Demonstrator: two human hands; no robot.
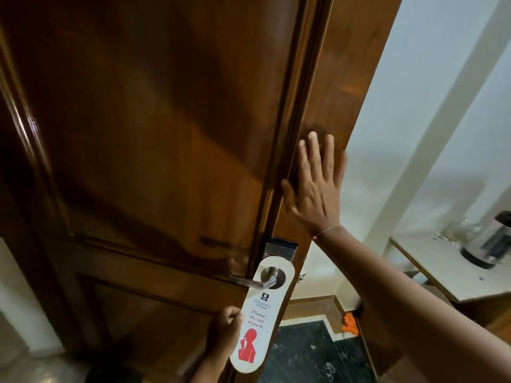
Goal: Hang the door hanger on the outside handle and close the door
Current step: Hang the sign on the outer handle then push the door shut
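While the white door hanger [258,313] hangs by its round hole on the metal handle [253,280] of the brown wooden door [143,134], we see our left hand [228,326] pinching its left edge between thumb and curled fingers, just beside the printed words. Our right hand [315,189] lies flat and spread, fingers pointing up, against the wooden surface at the door's edge, above and to the right of the handle; a thin thread [329,230] circles that wrist.

Beyond the right forearm, a pale table [431,272] stands against the white wall [414,106], carrying a dark kettle [489,244] that is blurred. Below the right arm, dark speckled floor [309,355] shows with a light border, and a small orange thing [350,323] lies near the corner; what it is we cannot tell. Directly under the right hand, a steel lock plate [280,248] sits on the door, its lower part covered by the top of the hanger.

The hanger is a long card with rounded ends, tilted so its lower end swings toward the left hand. It bears a small dark emblem and a hotel name too blurred to read surely, then red lettering, "Please do not disturb," and below that a red figure of a person with a finger raised. The lever of the handle passes through the hole and points left, above the left hand.
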